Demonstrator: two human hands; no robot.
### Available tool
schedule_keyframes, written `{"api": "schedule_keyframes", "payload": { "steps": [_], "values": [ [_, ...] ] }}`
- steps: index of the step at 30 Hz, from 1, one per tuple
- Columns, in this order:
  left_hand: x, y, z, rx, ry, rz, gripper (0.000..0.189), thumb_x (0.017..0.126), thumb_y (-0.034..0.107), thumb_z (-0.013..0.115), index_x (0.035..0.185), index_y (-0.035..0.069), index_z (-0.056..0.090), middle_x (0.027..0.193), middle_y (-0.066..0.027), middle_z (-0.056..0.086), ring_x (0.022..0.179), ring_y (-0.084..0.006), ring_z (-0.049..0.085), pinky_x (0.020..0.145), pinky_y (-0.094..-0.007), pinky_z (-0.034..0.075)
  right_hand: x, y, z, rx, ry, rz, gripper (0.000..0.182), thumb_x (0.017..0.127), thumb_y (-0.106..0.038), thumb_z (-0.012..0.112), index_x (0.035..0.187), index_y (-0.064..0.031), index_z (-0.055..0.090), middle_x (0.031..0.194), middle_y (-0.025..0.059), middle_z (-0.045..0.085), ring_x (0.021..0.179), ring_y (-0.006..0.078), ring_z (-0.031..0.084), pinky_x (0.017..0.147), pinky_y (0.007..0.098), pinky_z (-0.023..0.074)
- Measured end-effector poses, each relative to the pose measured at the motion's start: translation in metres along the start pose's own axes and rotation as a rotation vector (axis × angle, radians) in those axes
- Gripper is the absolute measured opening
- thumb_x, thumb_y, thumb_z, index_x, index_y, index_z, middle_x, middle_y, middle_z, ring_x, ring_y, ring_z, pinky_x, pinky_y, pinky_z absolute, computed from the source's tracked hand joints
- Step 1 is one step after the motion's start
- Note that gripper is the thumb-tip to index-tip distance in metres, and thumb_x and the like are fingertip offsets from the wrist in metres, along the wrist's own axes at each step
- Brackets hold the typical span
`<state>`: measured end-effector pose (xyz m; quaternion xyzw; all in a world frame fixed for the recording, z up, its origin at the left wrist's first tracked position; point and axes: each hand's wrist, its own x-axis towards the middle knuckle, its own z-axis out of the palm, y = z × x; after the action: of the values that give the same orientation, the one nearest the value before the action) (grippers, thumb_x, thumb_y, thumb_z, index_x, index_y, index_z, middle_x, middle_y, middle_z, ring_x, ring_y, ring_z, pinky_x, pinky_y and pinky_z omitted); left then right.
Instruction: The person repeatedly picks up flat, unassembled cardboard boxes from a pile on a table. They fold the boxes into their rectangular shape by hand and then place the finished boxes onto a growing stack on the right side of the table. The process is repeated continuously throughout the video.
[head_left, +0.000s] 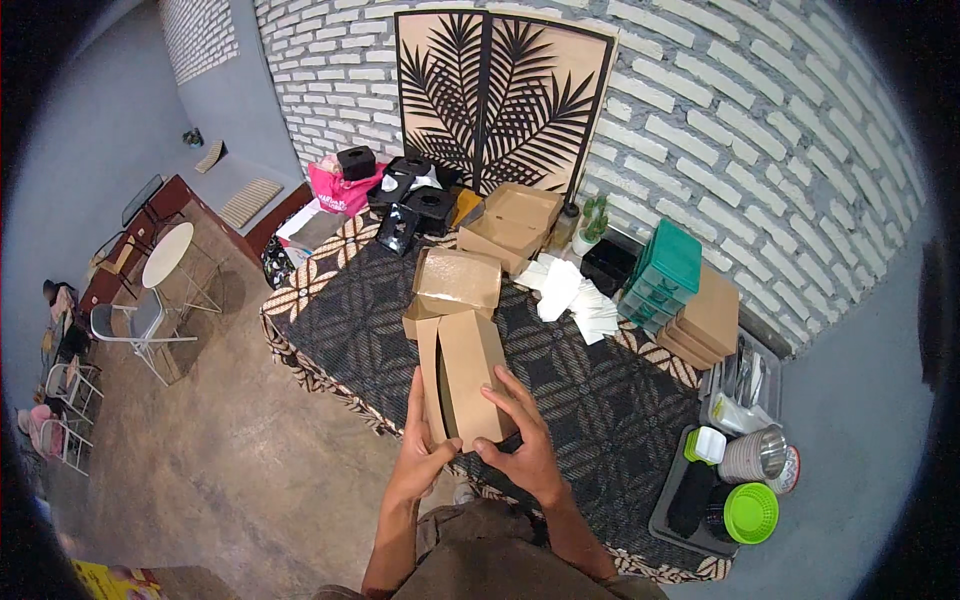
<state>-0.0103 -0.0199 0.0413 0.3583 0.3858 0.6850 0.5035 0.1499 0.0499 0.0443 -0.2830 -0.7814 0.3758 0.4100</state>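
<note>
A brown cardboard box (474, 367) is held over the near edge of the table, with a long dark gap along its left side between two panels. My left hand (424, 446) grips its left side, thumb on the near end of the gap. On the right side, my right hand (521, 431) has its fingers spread over the top panel and its thumb at the near edge. Just beyond stands a box with its glossy lid raised (457, 274), partly hidden by the held one. Another opened cardboard box (510, 229) lies behind that.
White paper napkins (574, 296) lie near a potted cactus (592, 225) and a green drawer unit (660, 274). Flat cardboard boxes (697, 319) are stacked at right. A grey tray (694, 525) holds a green basket (752, 514). Black tissue boxes (431, 210) crowd the far left end.
</note>
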Motion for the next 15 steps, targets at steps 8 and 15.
{"api": "schedule_keyframes", "payload": {
  "steps": [8, 15],
  "values": [
    [-0.0019, -0.0001, 0.0011, -0.045, 0.004, -0.004, 0.109, 0.073, -0.001, 0.066, 0.159, 0.012, 0.0, 0.161, -0.0142, 0.019, 0.145, -0.026, 0.028, 0.115, -0.0387, 0.031, 0.0002, 0.0025, 0.0009, 0.035, 0.012, 0.018, 0.06, 0.082, -0.03, 0.076, 0.134, -0.0075, 0.056, 0.15, 0.018, 0.041, 0.14, 0.0357, 0.039, 0.112, 0.0477, 0.0349],
    [-0.0014, -0.0003, -0.0005, -0.044, -0.008, 0.011, 0.108, 0.073, -0.006, 0.062, 0.159, 0.013, 0.0, 0.161, -0.0142, 0.019, 0.145, -0.0263, 0.029, 0.114, -0.0388, 0.031, 0.0023, 0.0039, -0.0011, 0.057, 0.015, 0.013, 0.06, 0.083, -0.032, 0.076, 0.134, -0.0085, 0.056, 0.15, 0.0177, 0.041, 0.139, 0.0355, 0.04, 0.112, 0.0476, 0.0347]
  ]
}}
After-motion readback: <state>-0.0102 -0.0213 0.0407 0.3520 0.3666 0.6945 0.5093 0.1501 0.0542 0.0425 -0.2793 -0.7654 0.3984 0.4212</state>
